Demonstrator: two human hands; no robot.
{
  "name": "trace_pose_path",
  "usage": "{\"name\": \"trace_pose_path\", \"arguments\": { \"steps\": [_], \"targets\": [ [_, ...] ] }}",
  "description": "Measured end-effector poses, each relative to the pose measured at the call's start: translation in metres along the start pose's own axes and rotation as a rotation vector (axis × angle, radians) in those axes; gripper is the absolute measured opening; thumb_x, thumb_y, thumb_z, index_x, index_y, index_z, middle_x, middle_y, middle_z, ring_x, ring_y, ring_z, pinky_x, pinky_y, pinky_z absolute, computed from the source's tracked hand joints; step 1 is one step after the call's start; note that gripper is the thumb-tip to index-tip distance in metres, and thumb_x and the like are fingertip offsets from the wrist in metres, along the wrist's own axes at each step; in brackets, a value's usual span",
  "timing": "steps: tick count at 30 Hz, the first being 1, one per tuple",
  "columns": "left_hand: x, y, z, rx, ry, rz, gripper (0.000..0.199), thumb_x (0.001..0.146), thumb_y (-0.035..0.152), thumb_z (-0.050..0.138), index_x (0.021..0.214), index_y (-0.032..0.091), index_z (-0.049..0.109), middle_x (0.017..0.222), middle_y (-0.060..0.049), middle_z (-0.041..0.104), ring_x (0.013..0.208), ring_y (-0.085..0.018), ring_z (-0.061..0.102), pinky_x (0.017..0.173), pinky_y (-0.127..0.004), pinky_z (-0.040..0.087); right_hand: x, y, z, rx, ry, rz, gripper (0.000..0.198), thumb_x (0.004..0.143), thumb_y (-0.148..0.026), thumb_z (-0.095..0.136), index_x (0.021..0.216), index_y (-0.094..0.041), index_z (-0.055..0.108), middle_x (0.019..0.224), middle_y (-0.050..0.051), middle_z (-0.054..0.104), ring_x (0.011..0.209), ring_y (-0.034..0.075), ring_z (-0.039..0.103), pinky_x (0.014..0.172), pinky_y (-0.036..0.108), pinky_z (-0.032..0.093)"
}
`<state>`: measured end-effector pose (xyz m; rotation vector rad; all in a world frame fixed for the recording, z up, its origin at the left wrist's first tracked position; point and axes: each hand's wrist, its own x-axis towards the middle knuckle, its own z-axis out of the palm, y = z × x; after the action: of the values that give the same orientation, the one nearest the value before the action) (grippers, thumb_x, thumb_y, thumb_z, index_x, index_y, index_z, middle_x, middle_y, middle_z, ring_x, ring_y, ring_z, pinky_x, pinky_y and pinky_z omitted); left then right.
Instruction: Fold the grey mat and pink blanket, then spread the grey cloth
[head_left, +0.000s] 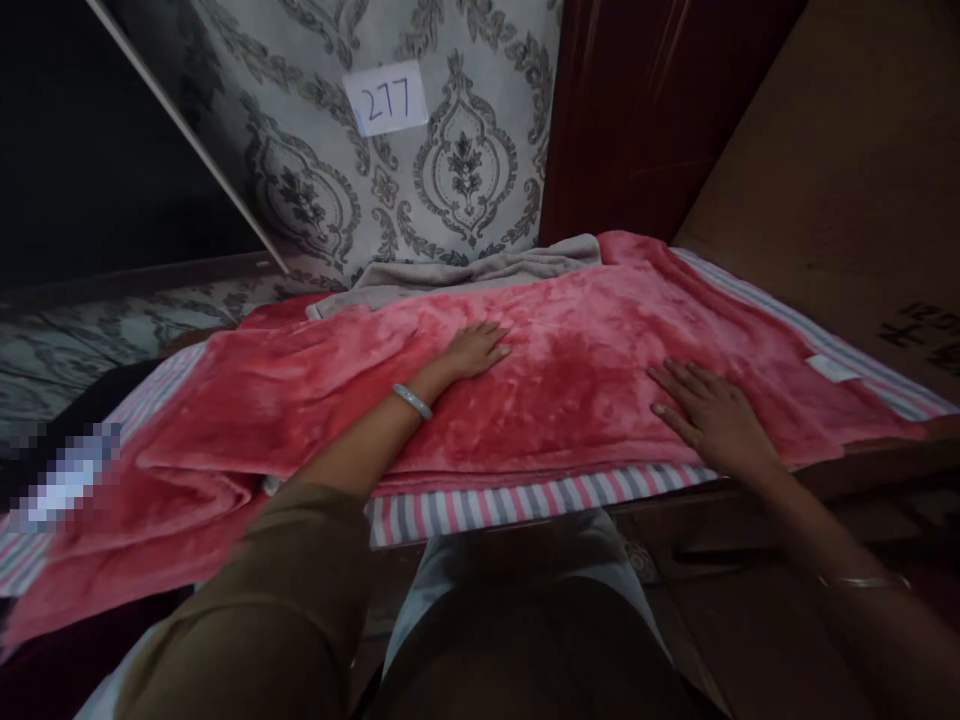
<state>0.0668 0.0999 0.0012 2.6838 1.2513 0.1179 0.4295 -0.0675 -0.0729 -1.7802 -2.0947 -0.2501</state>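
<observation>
Through the head camera I locate the blanket [540,390] directly in front of the wearer, spread over a striped cloth [480,508] that shows along the front, right and left edges. I judge the cloth to serve as an underlayer. At the rear, a grey fold [450,278] lies along the blanket's far edge, against the wall [465,180]. A small label [832,368] lies near the right end. The left end is folded in loose layers.

I read both hands as placed apart so that the pile is kept flat between them; pressure I cannot tell.

Left hand [474,350]: palm down near the middle of the blanket, arm reaching forward and inward, fingers extended and slightly spread, pointing right, gripping nothing. A bangle [412,401] sits at the wrist.

Right hand [709,410]: palm down nearer the front edge, fingers extended and fanned toward the far left, thumb apart, nothing grasped. The forearm enters from the lower right.
</observation>
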Motion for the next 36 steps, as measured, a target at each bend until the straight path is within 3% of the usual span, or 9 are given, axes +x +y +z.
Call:
{"name": "trace_pose_path", "arguments": {
  "steps": [5, 8, 11, 15, 20, 24, 30, 33, 36],
  "targets": [
    [-0.097, 0.044, -0.008, -0.126, 0.123, 0.242, 0.034, 0.101, 0.036, 0.045, 0.121, 0.021, 0.067, 0.134, -0.01, 0.062, 0.13, -0.025, 0.054, 0.112, -0.043, 0.041, 0.003, 0.004, -0.003, 0.068, 0.016, 0.011, 0.059, 0.099, -0.059, 0.035, 0.147, -0.029, 0.052, 0.153, 0.009, 0.05, 0.142, 0.036, 0.043, 0.11, 0.061, 0.04],
    [-0.163, 0.064, 0.0, -0.132, 0.157, 0.218, 0.029, 0.099, 0.04, 0.052, 0.117, 0.023, 0.067, 0.127, -0.01, 0.063, 0.119, -0.025, 0.059, 0.102, -0.04, 0.048, 0.001, -0.013, -0.014, 0.202, 0.059, -0.053, 0.056, 0.099, -0.058, 0.039, 0.141, -0.027, 0.06, 0.149, 0.011, 0.054, 0.139, 0.034, 0.046, 0.112, 0.059, 0.039],
    [-0.198, 0.063, 0.013, -0.055, 0.232, 0.14, 0.028, 0.097, 0.036, 0.055, 0.118, 0.022, 0.065, 0.115, -0.011, 0.065, 0.106, -0.025, 0.06, 0.091, -0.04, 0.051, -0.005, -0.045, -0.025, 0.353, 0.02, -0.222, 0.053, 0.097, -0.057, 0.047, 0.14, -0.029, 0.061, 0.149, 0.01, 0.053, 0.137, 0.032, 0.048, 0.112, 0.056, 0.041],
    [-0.202, 0.049, 0.028, 0.004, 0.309, 0.062, 0.023, 0.099, 0.023, 0.043, 0.099, 0.021, 0.066, 0.093, -0.008, 0.065, 0.089, -0.022, 0.059, 0.081, -0.037, 0.049, -0.011, -0.073, -0.026, 0.462, -0.031, -0.326, 0.041, 0.101, -0.048, 0.047, 0.129, -0.029, 0.069, 0.138, 0.01, 0.062, 0.129, 0.028, 0.056, 0.107, 0.051, 0.047],
    [-0.196, 0.043, 0.034, -0.003, 0.279, 0.09, 0.031, 0.096, 0.014, 0.037, 0.077, 0.022, 0.06, 0.079, -0.006, 0.062, 0.076, -0.021, 0.057, 0.073, -0.035, 0.048, -0.014, -0.069, -0.019, 0.586, 0.026, -0.291, 0.035, 0.101, -0.045, 0.05, 0.119, -0.027, 0.075, 0.128, 0.01, 0.069, 0.123, 0.026, 0.061, 0.105, 0.049, 0.049],
    [-0.196, 0.042, 0.028, -0.081, 0.261, 0.112, 0.032, 0.097, 0.018, 0.035, 0.076, 0.022, 0.06, 0.078, -0.006, 0.064, 0.073, -0.02, 0.061, 0.069, -0.033, 0.051, -0.013, -0.062, -0.022, 0.706, 0.066, -0.269, 0.034, 0.1, -0.046, 0.051, 0.11, -0.025, 0.077, 0.119, 0.01, 0.073, 0.114, 0.024, 0.067, 0.097, 0.043, 0.055],
    [-0.195, 0.036, 0.031, -0.223, 0.433, 0.134, 0.029, 0.099, 0.041, 0.046, 0.088, 0.023, 0.066, 0.084, -0.003, 0.071, 0.077, -0.018, 0.069, 0.07, -0.028, 0.056, -0.001, 0.004, -0.03, 0.519, 0.336, 0.168, 0.034, 0.096, -0.039, 0.052, 0.118, -0.023, 0.071, 0.124, 0.01, 0.071, 0.119, 0.027, 0.064, 0.106, 0.048, 0.048],
    [-0.194, 0.032, 0.042, -0.157, 0.611, 0.119, 0.03, 0.098, 0.046, 0.049, 0.095, 0.024, 0.068, 0.088, -0.003, 0.075, 0.081, -0.018, 0.073, 0.071, -0.027, 0.057, 0.002, 0.045, -0.029, 0.34, 0.291, 0.471, 0.045, 0.088, -0.034, 0.056, 0.128, -0.017, 0.065, 0.132, 0.015, 0.067, 0.124, 0.031, 0.061, 0.108, 0.05, 0.046],
    [-0.195, 0.03, 0.05, -0.052, 0.71, 0.148, 0.031, 0.098, 0.048, 0.05, 0.096, 0.024, 0.069, 0.088, -0.003, 0.077, 0.082, -0.019, 0.074, 0.072, -0.028, 0.058, 0.002, 0.068, -0.026, 0.316, 0.197, 0.574, 0.049, 0.085, -0.033, 0.058, 0.131, -0.015, 0.064, 0.124, 0.016, 0.071, 0.112, 0.031, 0.068, 0.097, 0.046, 0.053]
  ]
}}
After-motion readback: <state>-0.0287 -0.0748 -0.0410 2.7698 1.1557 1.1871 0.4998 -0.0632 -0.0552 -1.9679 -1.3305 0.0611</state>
